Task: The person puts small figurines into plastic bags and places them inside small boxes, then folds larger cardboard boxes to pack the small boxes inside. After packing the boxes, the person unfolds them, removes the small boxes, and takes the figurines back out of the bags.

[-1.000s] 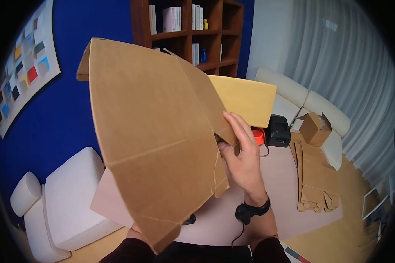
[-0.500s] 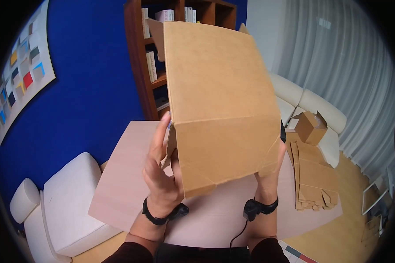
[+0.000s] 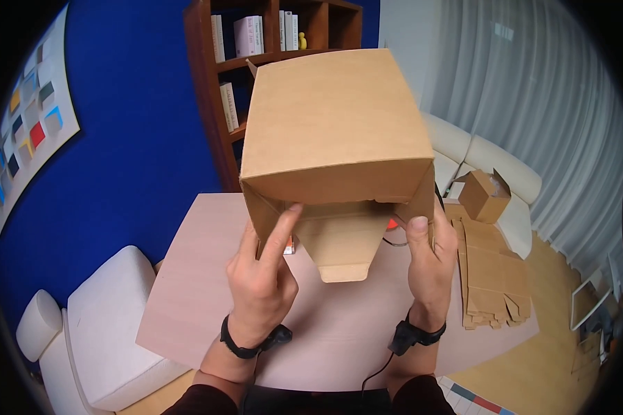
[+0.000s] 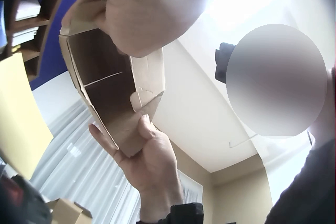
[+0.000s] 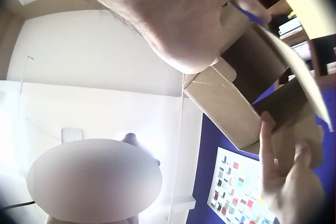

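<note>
A brown cardboard box [image 3: 336, 114] is held up over the table, with its near end toward the head camera. Inside that end, a tapered cardboard flap [image 3: 346, 238] shows beneath the top panel. My left hand [image 3: 259, 280] grips the box's left side flap, its index finger reaching in at the opening. At the right side, my right hand [image 3: 432, 273] holds the other side flap, thumb on the near face and fingers behind it. The left wrist view shows the box's hollow inside [image 4: 110, 77] with both hands at its edges.
A pinkish table [image 3: 194, 277] lies below. Flattened cardboard boxes [image 3: 495, 270] are stacked at its right, with a small opened box [image 3: 484, 196] beyond them. A yellow panel [image 4: 21, 113] stands behind. A white ottoman [image 3: 111, 325] is at the left, a bookshelf [image 3: 204, 90] at the back.
The box has swung from a steep tilt to facing me, and its near end has tipped so the inside shows. My left hand, mostly hidden earlier, now grips the left side.
</note>
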`<state>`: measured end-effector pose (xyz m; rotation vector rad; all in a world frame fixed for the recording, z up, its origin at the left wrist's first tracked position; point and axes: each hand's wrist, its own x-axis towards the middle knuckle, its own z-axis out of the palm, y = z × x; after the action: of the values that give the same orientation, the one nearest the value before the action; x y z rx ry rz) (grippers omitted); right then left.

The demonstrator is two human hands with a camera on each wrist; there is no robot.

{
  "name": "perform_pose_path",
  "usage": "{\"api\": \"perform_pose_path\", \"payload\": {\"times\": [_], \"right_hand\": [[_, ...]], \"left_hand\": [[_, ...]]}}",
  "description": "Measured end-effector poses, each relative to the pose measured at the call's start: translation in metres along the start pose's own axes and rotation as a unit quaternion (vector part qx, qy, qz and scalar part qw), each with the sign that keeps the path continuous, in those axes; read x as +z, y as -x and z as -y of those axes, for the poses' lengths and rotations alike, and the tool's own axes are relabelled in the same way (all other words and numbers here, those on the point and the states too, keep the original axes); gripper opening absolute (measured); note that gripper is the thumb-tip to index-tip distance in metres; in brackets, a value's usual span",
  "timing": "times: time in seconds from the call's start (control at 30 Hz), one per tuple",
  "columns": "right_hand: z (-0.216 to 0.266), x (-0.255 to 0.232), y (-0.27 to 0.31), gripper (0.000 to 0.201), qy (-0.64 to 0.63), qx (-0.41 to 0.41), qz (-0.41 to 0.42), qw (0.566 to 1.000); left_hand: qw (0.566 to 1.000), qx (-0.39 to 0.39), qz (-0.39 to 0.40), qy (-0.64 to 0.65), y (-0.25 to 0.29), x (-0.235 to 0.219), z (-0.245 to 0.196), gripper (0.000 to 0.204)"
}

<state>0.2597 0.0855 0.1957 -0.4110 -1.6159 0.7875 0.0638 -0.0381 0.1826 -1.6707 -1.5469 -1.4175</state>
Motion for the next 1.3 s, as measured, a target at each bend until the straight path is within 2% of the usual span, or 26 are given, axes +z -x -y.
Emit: {"api": "perform_pose_path", "payload": {"times": [0.07,0.1,0.17,0.2,0.27,0.3,0.37,0.4,0.5,0.53,0.6,0.63,0.7,0.73,0.8,0.93,1.0,1.03,1.1,1.13,1.2,1.3], "right_hand": [[0.008,0.002,0.0,0.074,0.028,-0.023,0.041,0.998],[0.008,0.004,0.0,0.074,0.028,-0.022,0.042,0.998],[0.01,0.011,0.0,0.101,0.026,-0.045,0.077,0.996],[0.004,0.016,0.002,0.101,0.026,-0.045,0.08,0.995],[-0.016,0.027,0.007,0.125,-0.077,-0.07,0.003,0.995],[-0.021,0.026,0.006,0.125,-0.077,-0.071,0.005,0.995],[-0.025,0.021,0.003,0.135,-0.273,-0.103,0.036,0.956],[-0.023,0.017,0.003,0.135,-0.272,-0.104,0.038,0.956],[-0.008,0.005,0.002,0.098,-0.204,-0.035,-0.05,0.977],[-0.01,0.003,0.001,0.08,-0.228,-0.072,-0.033,0.97],[-0.016,0.007,-0.001,0.08,-0.213,-0.082,-0.041,0.973],[-0.017,0.012,-0.001,0.08,-0.201,-0.093,-0.049,0.974],[-0.005,0.018,0.0,0.084,-0.225,-0.07,-0.062,0.97],[-0.001,0.02,-0.001,0.087,-0.226,-0.059,-0.07,0.97],[0.002,0.022,-0.002,0.089,-0.241,-0.044,-0.085,0.966],[0.004,0.025,-0.002,0.086,-0.24,-0.037,-0.108,0.964],[0.005,0.024,-0.001,0.079,-0.241,-0.025,-0.119,0.963],[0.004,0.024,0.0,0.079,-0.241,-0.025,-0.119,0.963],[0.003,0.026,0.004,0.072,-0.225,-0.042,-0.134,0.964],[0.003,0.028,0.004,0.072,-0.225,-0.042,-0.134,0.964],[0.006,0.029,0.004,0.067,-0.232,-0.043,-0.151,0.96],[0.007,0.03,0.006,0.064,-0.225,-0.03,-0.168,0.959]], "left_hand": [[1.0,-0.017,-0.008,0.007,0.001,0.001,0.001,0.078],[1.0,-0.018,-0.008,0.006,0.001,0.001,0.001,0.078],[0.996,-0.025,0.033,0.076,0.0,-0.001,0.0,0.077],[0.996,-0.026,0.031,0.075,0.0,-0.002,-0.001,0.077],[0.992,0.024,0.057,0.108,-0.003,-0.004,-0.001,0.082],[0.992,0.023,0.055,0.108,-0.001,-0.006,0.0,0.082],[0.971,0.005,0.116,0.207,0.006,-0.01,0.003,0.091],[0.972,0.005,0.114,0.208,0.007,-0.011,0.005,0.091],[0.963,0.031,0.141,0.226,0.014,-0.006,0.01,0.094],[0.967,0.065,0.091,0.228,0.019,0.003,0.015,0.093],[0.976,0.102,0.01,0.193,0.025,0.016,0.016,0.097],[0.975,0.102,0.01,0.195,0.026,0.016,0.015,0.097],[0.985,0.145,0.007,0.092,0.026,0.014,0.013,0.105],[0.985,0.145,0.006,0.093,0.022,0.016,0.013,0.105],[0.929,0.169,0.006,0.33,0.008,0.024,0.015,0.088],[0.915,0.138,-0.005,0.379,0.011,0.022,0.012,0.086],[0.966,0.12,0.074,0.219,0.006,0.005,0.0,0.061],[0.966,0.12,0.074,0.219,0.008,0.007,-0.001,0.061],[0.981,0.08,0.054,0.167,0.01,0.012,0.001,0.048],[0.981,0.081,0.053,0.167,0.01,0.012,0.003,0.048],[0.969,0.093,0.072,0.215,0.008,0.009,0.009,0.06],[0.974,0.099,0.071,0.191,0.007,0.008,0.004,0.063]]}}
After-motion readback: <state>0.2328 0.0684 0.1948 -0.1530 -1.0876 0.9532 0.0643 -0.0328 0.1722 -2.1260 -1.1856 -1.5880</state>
